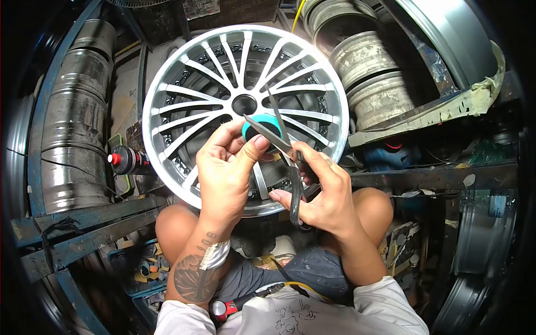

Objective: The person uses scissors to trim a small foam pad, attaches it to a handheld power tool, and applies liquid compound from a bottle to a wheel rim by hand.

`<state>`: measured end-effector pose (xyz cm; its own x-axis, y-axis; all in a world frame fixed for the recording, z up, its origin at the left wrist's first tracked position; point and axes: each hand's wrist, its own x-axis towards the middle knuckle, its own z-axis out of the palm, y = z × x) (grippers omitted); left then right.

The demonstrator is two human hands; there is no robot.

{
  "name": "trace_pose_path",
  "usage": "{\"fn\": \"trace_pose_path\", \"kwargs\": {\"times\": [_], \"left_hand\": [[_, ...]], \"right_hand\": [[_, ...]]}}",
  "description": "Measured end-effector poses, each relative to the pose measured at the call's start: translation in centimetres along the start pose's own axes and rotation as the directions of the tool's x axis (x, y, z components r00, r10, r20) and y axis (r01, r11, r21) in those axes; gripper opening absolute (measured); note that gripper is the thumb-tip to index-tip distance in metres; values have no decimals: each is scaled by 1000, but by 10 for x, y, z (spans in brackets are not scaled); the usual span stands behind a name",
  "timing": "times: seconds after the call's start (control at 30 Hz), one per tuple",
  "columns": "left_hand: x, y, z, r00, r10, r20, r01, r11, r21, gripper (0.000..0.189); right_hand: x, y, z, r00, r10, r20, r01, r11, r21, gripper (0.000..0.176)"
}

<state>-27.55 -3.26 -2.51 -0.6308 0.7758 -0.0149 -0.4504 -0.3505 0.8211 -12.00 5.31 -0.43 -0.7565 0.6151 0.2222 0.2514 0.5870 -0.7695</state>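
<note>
Between the thumb and fingers of my left hand (pixel 225 164) is a teal ring (pixel 263 118) with a dark middle, which looks like a roll of tape. My right hand (pixel 328 192) grips a pair of scissors (pixel 295 187) by its black handles. The scissor blades are spread, and one lies across the ring close to my left thumb. Beneath both hands is a silver multi-spoke wheel (pixel 153 131), with its round centre hole just beyond the ring. Part of the ring is hidden by the blade and thumb.
Worn metal rims are stacked along the left (pixel 78 128) and at the upper right (pixel 374 84). A dark bottle with a red cap (pixel 127 160) stands left of the wheel. Blue metal frame bars (pixel 100 234) run beside my knees. A basket of scraps (pixel 131 273) sits lower left.
</note>
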Motion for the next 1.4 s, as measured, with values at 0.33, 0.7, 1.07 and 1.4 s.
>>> {"fn": "trace_pose_path", "kwargs": {"times": [0.33, 0.7, 1.07, 1.4], "left_hand": [[-1, 4, 1, 1000, -8, -9, 9, 990, 142, 24], [1, 7, -2, 969, -211, 130, 219, 974, -54, 38], [5, 11, 2, 956, -205, 209, 196, 978, 64, 21], [7, 14, 5, 960, -214, 179, 203, 976, 77, 26]], "right_hand": [[1, 3, -2, 998, 5, 56, -6, 1000, 22, 76], [3, 8, -6, 992, -56, 109, 34, 981, 193, 73], [-1, 17, -16, 941, 88, 327, -239, 856, 459, 76], [-2, 14, -20, 900, 134, 414, -355, 777, 520, 75]]}}
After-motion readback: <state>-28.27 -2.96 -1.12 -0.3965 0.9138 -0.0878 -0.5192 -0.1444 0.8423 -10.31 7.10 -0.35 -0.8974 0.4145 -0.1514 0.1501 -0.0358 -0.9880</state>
